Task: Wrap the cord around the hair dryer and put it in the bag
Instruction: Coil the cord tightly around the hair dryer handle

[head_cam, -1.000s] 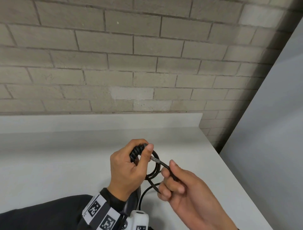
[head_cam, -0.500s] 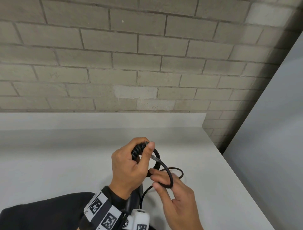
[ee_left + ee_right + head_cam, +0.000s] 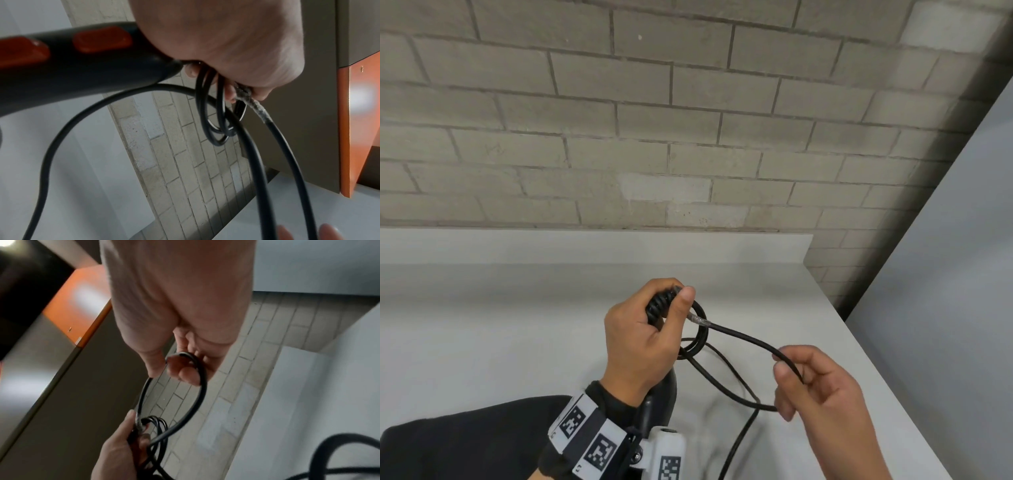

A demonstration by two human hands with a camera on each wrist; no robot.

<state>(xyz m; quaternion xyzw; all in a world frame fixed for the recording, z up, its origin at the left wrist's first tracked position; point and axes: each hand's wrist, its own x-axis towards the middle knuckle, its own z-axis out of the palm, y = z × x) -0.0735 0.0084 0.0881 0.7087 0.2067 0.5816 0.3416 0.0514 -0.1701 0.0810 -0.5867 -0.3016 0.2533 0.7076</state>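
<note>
My left hand (image 3: 643,329) grips the end of the black hair dryer handle (image 3: 82,68), which has two orange buttons, together with a few small coils of black cord (image 3: 698,339). The thumb presses the cord's ribbed strain relief (image 3: 659,303). From there the cord (image 3: 750,341) runs right to my right hand (image 3: 811,383), whose fingers curl round a wide loop of it (image 3: 197,369). The rest of the cord (image 3: 736,442) trails down over the counter. No bag is in view.
A white counter (image 3: 482,342) with a low backsplash lies under my hands, ending at a brick wall (image 3: 654,137). A grey panel (image 3: 945,308) stands along the counter's right edge. An orange and grey cabinet (image 3: 353,113) hangs overhead.
My right hand has moved right, away from the left hand, drawing the cord out into a wider loop. The left hand has kept its grip on the handle and coils.
</note>
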